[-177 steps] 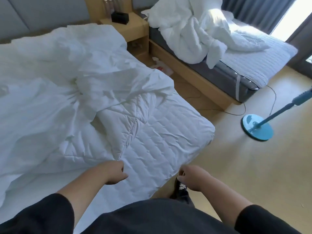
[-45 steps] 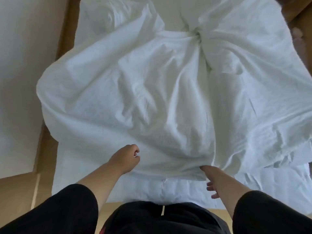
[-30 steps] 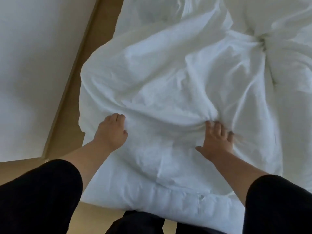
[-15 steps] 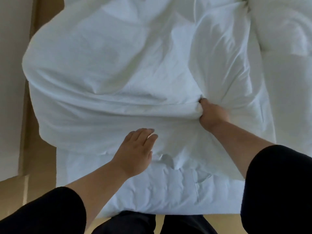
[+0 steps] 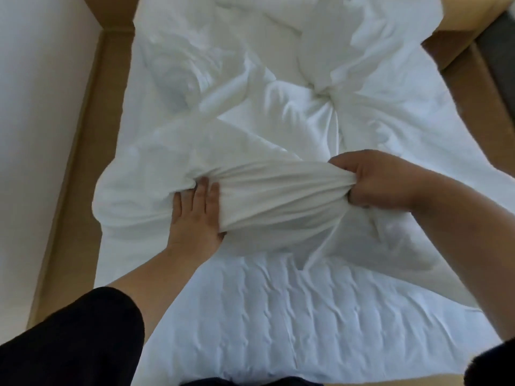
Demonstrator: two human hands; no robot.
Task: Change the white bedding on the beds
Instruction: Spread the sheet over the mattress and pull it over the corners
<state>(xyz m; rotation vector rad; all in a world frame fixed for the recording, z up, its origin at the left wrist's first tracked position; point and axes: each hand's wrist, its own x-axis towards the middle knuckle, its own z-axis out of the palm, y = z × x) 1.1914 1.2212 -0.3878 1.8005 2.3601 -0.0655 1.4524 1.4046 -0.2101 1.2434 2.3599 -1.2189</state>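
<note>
A crumpled white sheet (image 5: 250,112) lies bunched across the bed, over a quilted white mattress pad (image 5: 292,316). My right hand (image 5: 373,179) grips a gathered fold of the sheet in a fist and holds it raised, so the cloth stretches in taut pleats toward my left. My left hand (image 5: 195,213) lies with straight fingers against the other end of that stretched fold, fingertips tucked under the bunched cloth. The near part of the pad is uncovered.
A white wall (image 5: 41,135) runs along the left, with a strip of tan floor (image 5: 83,151) between it and the bed. At the top right stand a wooden piece (image 5: 473,68) and a dark grey edge (image 5: 498,43).
My right hand has pulled its gathered fold up and toward me. My left hand has slid forward to the stretched cloth. More of the quilted pad shows near me.
</note>
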